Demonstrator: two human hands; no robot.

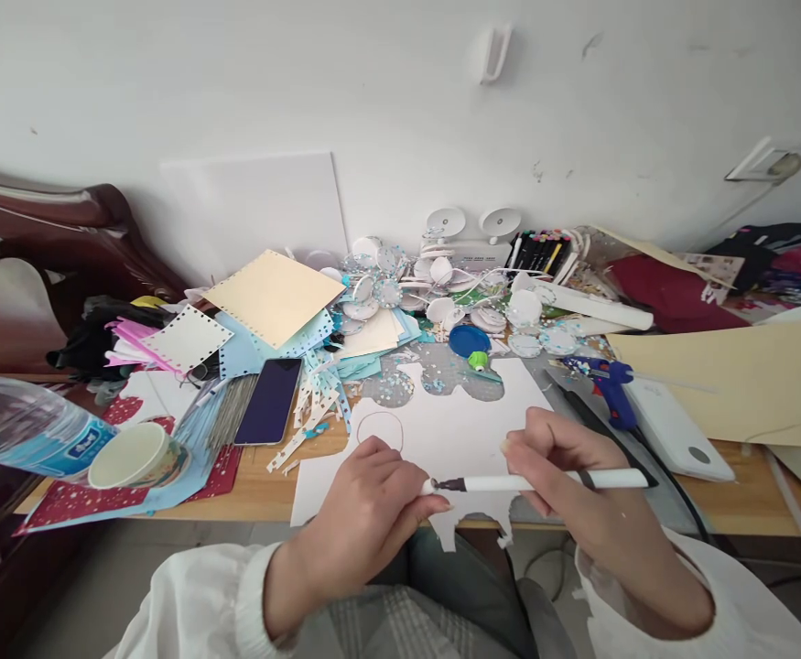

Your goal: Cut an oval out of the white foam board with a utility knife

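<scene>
My right hand (pixel 571 467) holds a white marker (pixel 496 482) with a dark collar, level above the table's front edge, its dark tip end pointing left. Between the thumb and fingers of my left hand (pixel 379 503) is a small white piece (pixel 430 487), right at the marker's tip; it looks like a cap. Under both hands lies a white sheet (pixel 469 430) with scalloped, cut-out edges, partly overhanging the table. A circle (pixel 380 430) is drawn on it, just above my left hand.
A phone (pixel 269 401), paper cup (pixel 132 455) and plastic bottle (pixel 36 426) are at the left. A blue glue gun (pixel 606 380) and white power bank (pixel 678 430) lie right. Behind are paper discs (pixel 441 311), confetti, markers (pixel 541 254) and card sheets (pixel 275 297).
</scene>
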